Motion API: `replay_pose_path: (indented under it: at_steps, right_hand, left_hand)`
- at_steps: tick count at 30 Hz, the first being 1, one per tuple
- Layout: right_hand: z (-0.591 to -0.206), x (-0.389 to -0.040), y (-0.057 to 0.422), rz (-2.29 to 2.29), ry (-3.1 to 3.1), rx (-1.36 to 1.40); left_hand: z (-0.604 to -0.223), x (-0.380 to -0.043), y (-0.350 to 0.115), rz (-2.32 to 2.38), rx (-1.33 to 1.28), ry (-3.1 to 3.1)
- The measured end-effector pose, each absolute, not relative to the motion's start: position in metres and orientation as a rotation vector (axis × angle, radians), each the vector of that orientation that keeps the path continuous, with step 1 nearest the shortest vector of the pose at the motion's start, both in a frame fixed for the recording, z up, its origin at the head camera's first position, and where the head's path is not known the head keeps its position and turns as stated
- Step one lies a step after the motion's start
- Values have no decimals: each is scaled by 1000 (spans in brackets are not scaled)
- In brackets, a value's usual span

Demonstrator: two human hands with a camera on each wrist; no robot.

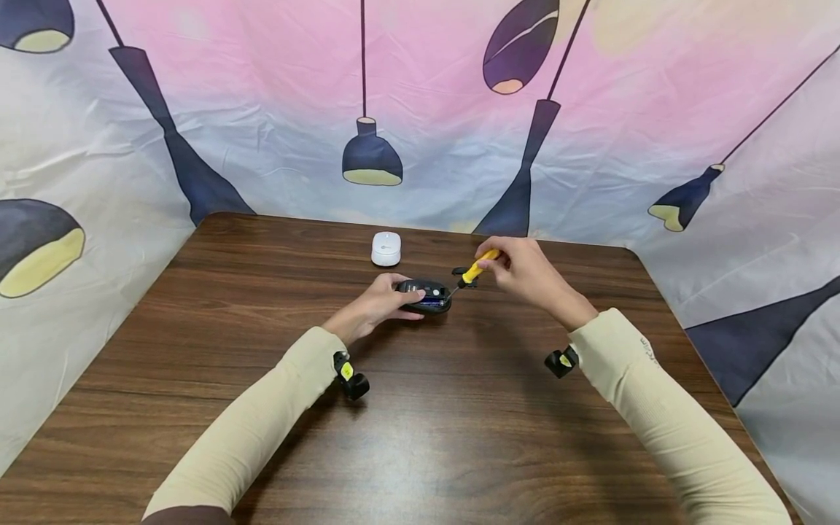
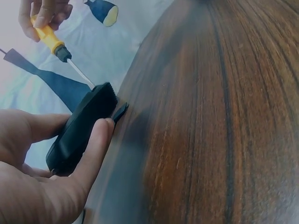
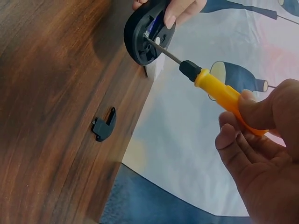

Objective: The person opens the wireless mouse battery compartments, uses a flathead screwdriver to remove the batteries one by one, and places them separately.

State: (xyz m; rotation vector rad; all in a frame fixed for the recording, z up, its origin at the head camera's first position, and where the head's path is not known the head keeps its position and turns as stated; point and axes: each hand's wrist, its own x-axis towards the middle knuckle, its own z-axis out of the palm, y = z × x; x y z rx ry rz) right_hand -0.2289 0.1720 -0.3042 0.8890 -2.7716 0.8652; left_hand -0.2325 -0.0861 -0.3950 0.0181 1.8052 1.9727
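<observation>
In my left hand (image 1: 377,305) I grip a black computer mouse (image 1: 425,305), its underside turned up and its battery bay uncovered. A blue battery (image 1: 431,301) lies in the bay. My right hand (image 1: 525,271) holds a yellow-handled screwdriver (image 1: 474,271) between thumb and fingers. In the right wrist view the screwdriver's shaft (image 3: 164,50) slants down to the mouse, its tip at the end of the battery bay. The left wrist view shows the mouse (image 2: 81,130) pinched between thumb and fingers, with its bay hidden.
A small black cover (image 3: 104,125) lies on the wooden table (image 1: 420,437) beyond the screwdriver. Farther back stands a white mouse (image 1: 386,249). Behind the table's far edge hangs a cloth (image 1: 275,146) printed with lamps.
</observation>
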Motion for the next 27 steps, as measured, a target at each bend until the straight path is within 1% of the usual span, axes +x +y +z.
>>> replay_pose_path:
  at_steps: [13,27]
  right_hand:
    - [-312,-234,185,922,-2845,749]
    - [-324,-239,198,813,-2922,728]
  left_hand:
    - [-397,-235,-92,2006,-26,1756]
    - [-398,-238,-95,2039,-36,1719]
